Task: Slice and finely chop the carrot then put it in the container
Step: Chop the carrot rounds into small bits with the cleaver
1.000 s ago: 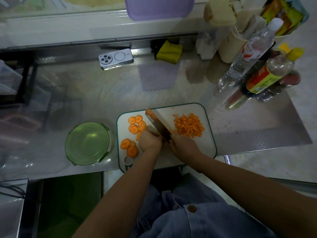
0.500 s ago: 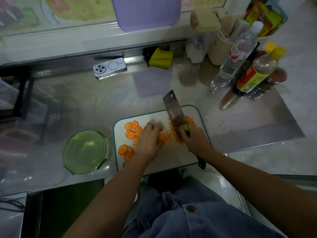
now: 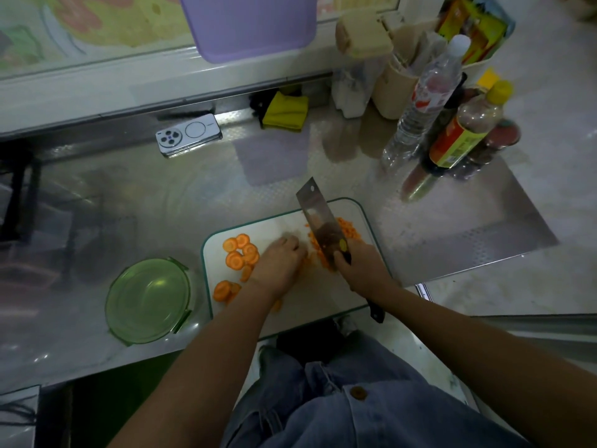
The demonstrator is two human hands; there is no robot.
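Observation:
A white cutting board with a green rim lies on the steel counter. Round carrot slices sit on its left part, with a few more slices nearer me. Finely chopped carrot is piled at the far right of the board. My right hand grips the handle of a cleaver, whose blade points away over the chopped pile. My left hand rests on the board beside the blade, fingers curled over carrot pieces that it mostly hides. A round green glass container stands left of the board.
A phone lies at the back of the counter, a yellow cloth beside it. Bottles and a sauce bottle crowd the back right. A purple board leans on the sill.
The cleaver swung from lying across the board's middle to pointing away on the right. My left hand moved forward onto the carrot pieces. The view shifted slightly.

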